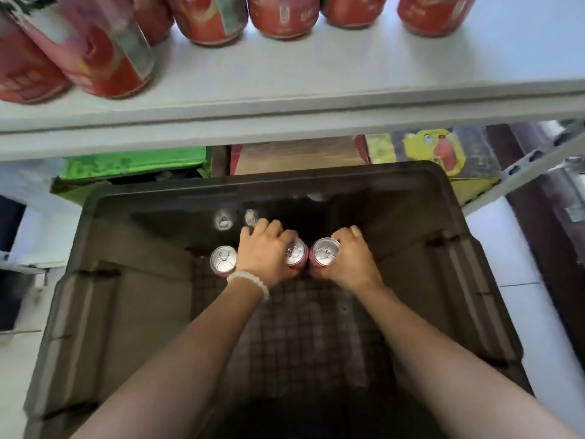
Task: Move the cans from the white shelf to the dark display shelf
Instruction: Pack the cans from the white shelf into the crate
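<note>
Red cans, frame centre, upright in dark crate (443, 280): left hand (264, 255) grips one can (297, 255), right hand (349, 258) grips another (324, 253); fingers curled round both.

Shelf cans (218, 17) blurred, their tops cut off.

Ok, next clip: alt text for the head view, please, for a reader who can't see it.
Seen from above, the left hand and right hand each grip an upright red can, and, inside a dark bin, beside a third can. More red cans stand on the white shelf above.
</note>
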`<move>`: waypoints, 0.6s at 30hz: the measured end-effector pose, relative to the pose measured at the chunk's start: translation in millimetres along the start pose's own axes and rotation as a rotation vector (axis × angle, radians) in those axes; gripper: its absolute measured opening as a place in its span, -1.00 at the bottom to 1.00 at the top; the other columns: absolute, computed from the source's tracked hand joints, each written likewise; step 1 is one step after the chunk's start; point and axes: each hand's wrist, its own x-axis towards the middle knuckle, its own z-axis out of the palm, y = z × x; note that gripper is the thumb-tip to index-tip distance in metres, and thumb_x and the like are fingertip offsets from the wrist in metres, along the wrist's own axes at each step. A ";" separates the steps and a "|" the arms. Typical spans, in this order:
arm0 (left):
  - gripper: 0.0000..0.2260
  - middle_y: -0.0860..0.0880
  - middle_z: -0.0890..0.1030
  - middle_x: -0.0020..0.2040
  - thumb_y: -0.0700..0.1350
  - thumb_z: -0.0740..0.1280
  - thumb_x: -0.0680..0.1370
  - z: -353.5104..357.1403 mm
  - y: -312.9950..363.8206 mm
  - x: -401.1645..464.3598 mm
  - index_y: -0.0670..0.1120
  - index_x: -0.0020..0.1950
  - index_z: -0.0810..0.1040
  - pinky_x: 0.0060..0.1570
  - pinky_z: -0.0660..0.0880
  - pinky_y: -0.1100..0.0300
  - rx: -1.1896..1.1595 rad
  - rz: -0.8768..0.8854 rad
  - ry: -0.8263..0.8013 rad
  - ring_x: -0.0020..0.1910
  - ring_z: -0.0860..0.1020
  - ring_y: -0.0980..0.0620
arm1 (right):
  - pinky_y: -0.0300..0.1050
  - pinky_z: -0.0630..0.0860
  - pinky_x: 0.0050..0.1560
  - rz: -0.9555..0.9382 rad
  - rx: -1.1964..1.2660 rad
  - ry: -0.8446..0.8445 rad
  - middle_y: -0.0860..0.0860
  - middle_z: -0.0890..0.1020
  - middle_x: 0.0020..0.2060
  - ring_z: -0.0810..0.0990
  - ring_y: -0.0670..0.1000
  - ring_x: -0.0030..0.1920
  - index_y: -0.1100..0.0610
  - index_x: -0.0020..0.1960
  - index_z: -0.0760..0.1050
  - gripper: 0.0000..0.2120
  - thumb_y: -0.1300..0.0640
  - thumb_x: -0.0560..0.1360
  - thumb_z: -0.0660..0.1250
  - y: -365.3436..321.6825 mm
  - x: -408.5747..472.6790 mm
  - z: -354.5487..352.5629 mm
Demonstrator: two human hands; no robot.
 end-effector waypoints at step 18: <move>-0.61 0.00 0.56 -0.22 0.08 0.59 0.13 77.5 0.2 17.7 -0.04 -0.14 0.62 -0.18 0.44 -0.08 0.045 -0.018 0.125 -0.19 0.52 -0.10 | -0.09 0.44 0.02 0.060 0.006 -0.054 0.03 0.43 0.12 0.55 0.10 0.07 0.15 0.09 0.43 -0.44 0.18 0.18 0.61 19.5 29.9 33.0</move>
